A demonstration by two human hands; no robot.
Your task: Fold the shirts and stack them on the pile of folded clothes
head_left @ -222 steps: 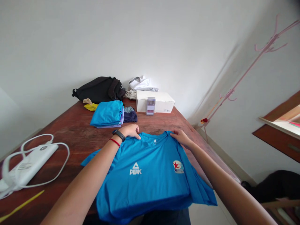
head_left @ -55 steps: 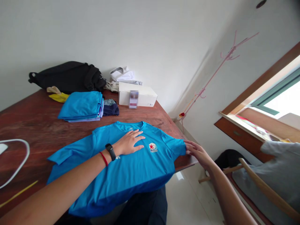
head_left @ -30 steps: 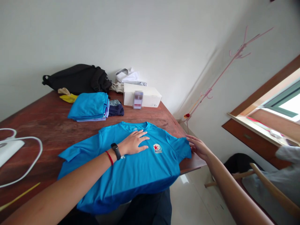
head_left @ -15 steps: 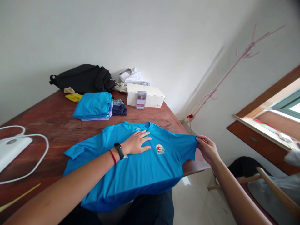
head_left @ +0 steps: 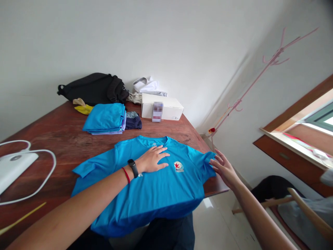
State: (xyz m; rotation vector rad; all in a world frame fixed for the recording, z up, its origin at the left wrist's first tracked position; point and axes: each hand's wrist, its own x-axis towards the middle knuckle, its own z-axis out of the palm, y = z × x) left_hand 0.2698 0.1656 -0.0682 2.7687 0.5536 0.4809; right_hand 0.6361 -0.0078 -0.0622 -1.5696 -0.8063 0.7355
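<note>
A blue T-shirt [head_left: 156, 187] lies spread with its chest side up, collar pointing away from me. A round badge with a red star marks its chest, and its lower part hangs over the table's front edge. My left hand [head_left: 153, 159] rests flat on the chest below the collar, fingers spread. At the right sleeve's cuff is my right hand [head_left: 223, 166], its fingers apart and the thumb side partly hidden. The cuff beside those fingers is bunched and slightly raised.
Folded blue clothes [head_left: 104, 118] lie on the wooden table [head_left: 52, 121], beside a dark folded garment [head_left: 133, 121]. Behind are a black bag [head_left: 91, 88] and a white box [head_left: 169, 107]. A white device [head_left: 18, 166] with a cable sits left; a wooden chair [head_left: 307, 208] stands right.
My right hand has loosened from the right sleeve's cuff and its fingers have spread. The stretched sleeve has drawn back and crumpled. My left hand stays on the shirt.
</note>
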